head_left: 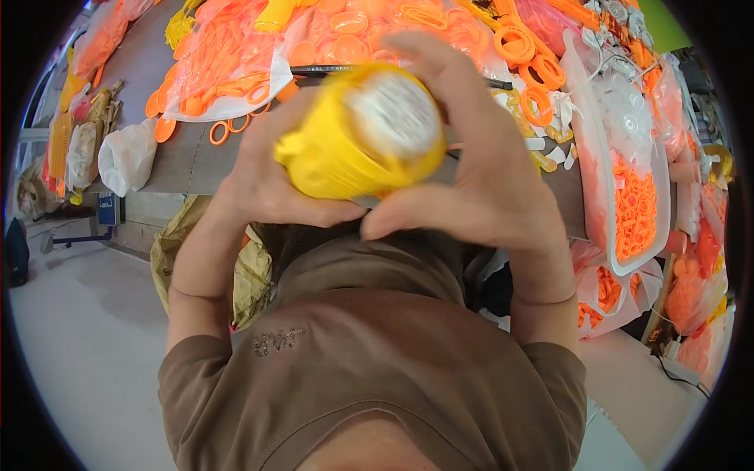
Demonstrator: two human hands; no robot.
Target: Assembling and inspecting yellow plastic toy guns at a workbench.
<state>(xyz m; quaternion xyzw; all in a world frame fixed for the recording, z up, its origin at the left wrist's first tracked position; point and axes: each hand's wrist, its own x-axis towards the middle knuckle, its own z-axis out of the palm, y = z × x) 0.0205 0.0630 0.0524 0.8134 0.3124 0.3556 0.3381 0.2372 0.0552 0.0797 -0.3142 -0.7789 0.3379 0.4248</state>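
Observation:
Between my two hands, above the near edge of the table, is a yellow ribbed, cup-shaped plastic piece point(330, 161), smeared by motion. Its whitish round end faces up and to the right, and a small knob sticks out at its left. My left hand point(267, 169) grips the left side, thumb along the bottom and fingers mostly hidden behind. Curved around the right side is my right hand point(499, 169), fingers over the far edge and thumb below. A gap shows between its palm and the piece. Behind it lies a thin black rod point(310, 70).
A clear bag of orange plastic spoons and parts point(228, 55) covers the back of the table. Orange scissors-like rings point(536, 71) lie back right. A clear bin point(589, 188) of orange rings stands right. A white bag point(128, 157) hangs at the left edge.

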